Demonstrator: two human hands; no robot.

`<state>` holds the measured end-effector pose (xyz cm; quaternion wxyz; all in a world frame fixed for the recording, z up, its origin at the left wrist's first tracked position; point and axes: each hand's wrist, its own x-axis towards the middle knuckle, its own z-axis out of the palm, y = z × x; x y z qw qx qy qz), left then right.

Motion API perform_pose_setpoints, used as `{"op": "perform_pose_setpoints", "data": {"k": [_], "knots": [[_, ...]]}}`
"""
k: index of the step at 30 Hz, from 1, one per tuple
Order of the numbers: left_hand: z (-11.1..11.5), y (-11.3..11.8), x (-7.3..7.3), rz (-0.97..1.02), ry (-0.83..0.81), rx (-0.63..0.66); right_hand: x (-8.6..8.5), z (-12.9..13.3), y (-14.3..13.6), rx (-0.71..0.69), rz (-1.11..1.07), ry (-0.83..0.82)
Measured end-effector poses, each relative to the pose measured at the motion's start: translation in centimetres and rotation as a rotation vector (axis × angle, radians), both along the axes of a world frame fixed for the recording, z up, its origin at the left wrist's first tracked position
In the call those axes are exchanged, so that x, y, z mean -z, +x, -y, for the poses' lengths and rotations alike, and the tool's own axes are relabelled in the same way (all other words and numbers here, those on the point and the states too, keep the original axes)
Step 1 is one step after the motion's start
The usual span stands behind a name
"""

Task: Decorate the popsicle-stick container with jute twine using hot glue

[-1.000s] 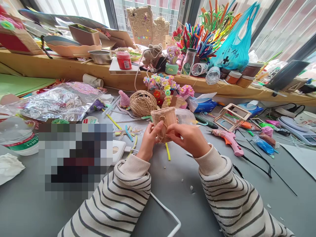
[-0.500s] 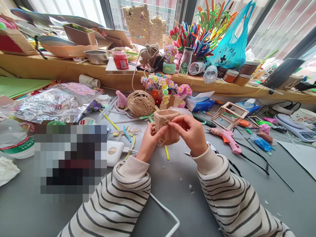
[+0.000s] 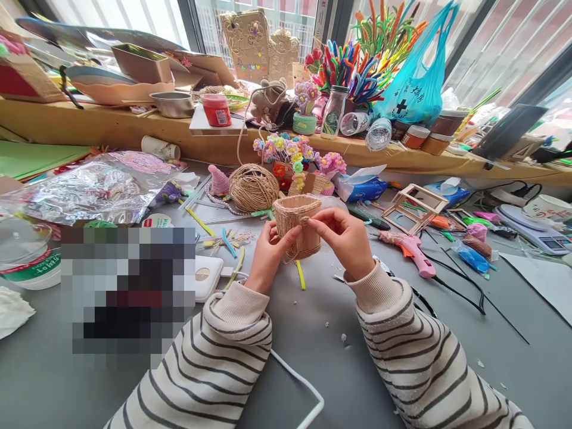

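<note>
A small cup wrapped in twine (image 3: 297, 229) is held up over the table in the head view. Twine covers its left side, rim and lower edge, while a smooth brownish panel shows at the front. My left hand (image 3: 271, 250) grips the cup from the left, thumb pressed on its front. At the cup's upper right side, the thumb and forefinger of my right hand (image 3: 342, 238) pinch a small bit of twine (image 3: 304, 220) against it. The other fingers of that hand are curled. A ball of twine (image 3: 253, 187) lies behind the cup.
A pink glue gun (image 3: 413, 253) with a black cord lies to the right, near a small wooden frame (image 3: 413, 208). A white charger (image 3: 208, 279) and its cable (image 3: 297, 375) are at left. Crafts and jars crowd the ledge (image 3: 134, 131) behind.
The cup has tilted slightly, with more of its inside showing at the top. Both hands keep their hold, and the right fingers stay at its side.
</note>
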<state>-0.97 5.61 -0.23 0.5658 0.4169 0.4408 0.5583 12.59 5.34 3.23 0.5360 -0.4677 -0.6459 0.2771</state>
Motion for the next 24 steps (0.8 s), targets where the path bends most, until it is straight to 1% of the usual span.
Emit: {"op": "perform_pose_setpoints", "data": {"k": [5,11,17,20,24], "knots": [[0.0,-0.01,0.1,-0.003,-0.003,0.008,0.18,-0.12,0.07,-0.001,0.005,-0.009],[0.14,0.13,0.03,-0.014,-0.02,0.027,0.28,-0.07,-0.23,0.064,0.124,0.09],[0.16,0.2,-0.15,-0.02,-0.021,0.021,0.32,-0.08,-0.23,0.049,0.167,0.118],[0.07,0.15,-0.19,-0.035,-0.026,0.008,0.31,-0.08,-0.11,0.039,0.108,0.08],[-0.25,-0.04,0.04,-0.059,-0.027,-0.054,0.27,-0.17,0.28,-0.046,-0.14,-0.082]]}}
